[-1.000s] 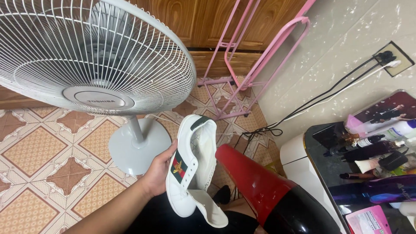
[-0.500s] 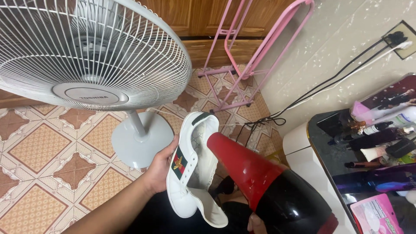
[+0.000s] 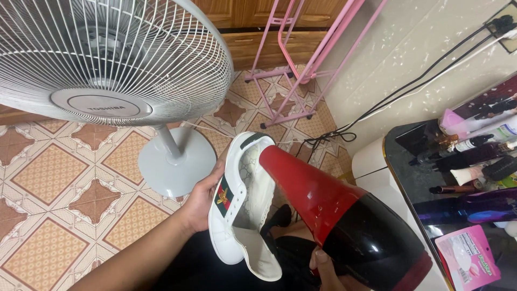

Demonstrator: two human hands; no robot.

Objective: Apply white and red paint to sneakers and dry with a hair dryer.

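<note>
Sitting far left, a white pedestal fan [image 3: 102, 64] is facing the camera, its round base [image 3: 175, 161] on the patterned tile floor [image 3: 48, 178]; whether the blades are turning I cannot tell. Gripping next, the left hand [image 3: 202, 196] is closed around the side of a white sneaker [image 3: 245, 199], fingers curled under the sole edge, holding it tilted with the opening facing up and right. Pointing into that opening, the red nozzle of a red-and-black hair dryer [image 3: 344, 221] is sitting right at the shoe's collar, touching or nearly so. Holding the dryer from below, the right hand [image 3: 323, 267] is mostly hidden; only a few fingers are showing, wrapped on the body. Progress, as a judgement: nozzle is lined up and drying the inside is underway, wetness not visible. Standing behind are a pink rack [image 3: 301, 59] and, far right, a dark table with bottles [image 3: 474, 151].
</note>
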